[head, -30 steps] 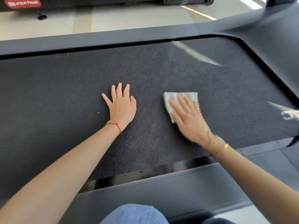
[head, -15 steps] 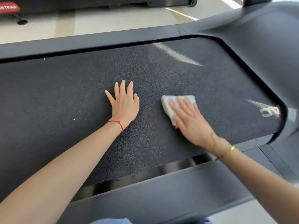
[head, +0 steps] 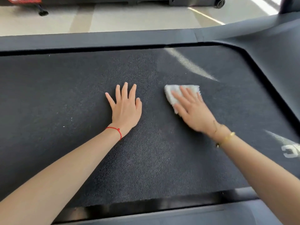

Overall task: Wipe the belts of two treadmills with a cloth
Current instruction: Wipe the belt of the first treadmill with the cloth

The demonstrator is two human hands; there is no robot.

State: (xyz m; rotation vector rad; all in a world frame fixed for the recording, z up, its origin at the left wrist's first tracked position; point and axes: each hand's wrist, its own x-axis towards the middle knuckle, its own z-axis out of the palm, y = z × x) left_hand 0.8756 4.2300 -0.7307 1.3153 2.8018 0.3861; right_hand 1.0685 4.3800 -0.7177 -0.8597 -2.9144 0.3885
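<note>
White cloth [head: 177,93] lies flat on the treadmill belt [head: 65,95], right of centre, bunched into a rough triangle with a fluffy edge. Right hand [head: 193,111] presses down on it, fingers straight and slightly spread, palm covering the near half of the cloth; no curl or pinch round the fabric. Hand edges slightly blurred. Gold bracelet [head: 227,138] on the right wrist.

Left hand [head: 125,108] lies flat on the belt just left of the cloth, apart from it, fingers straight and splayed, holding nothing. Red string bracelet [head: 116,129] on the left wrist. Both forearms bare, reaching in from the bottom corners.

Belt is dark grey, textured, with a few pale specks on the left part and a pale streak [head: 188,64] of light or dust beyond the cloth. White lettering [head: 290,151] at the belt's right edge, cut off, unreadable. Dark side rail [head: 97,38] runs along the far edge of the belt; near rail [head: 162,215] along the bottom. Motor cover [head: 267,51] curves round at the right.

Beyond the far rail, pale tiled floor [head: 129,17] with the base of another machine [head: 113,0], a red label [head: 24,0] and a wheel [head: 220,3] on it.
</note>
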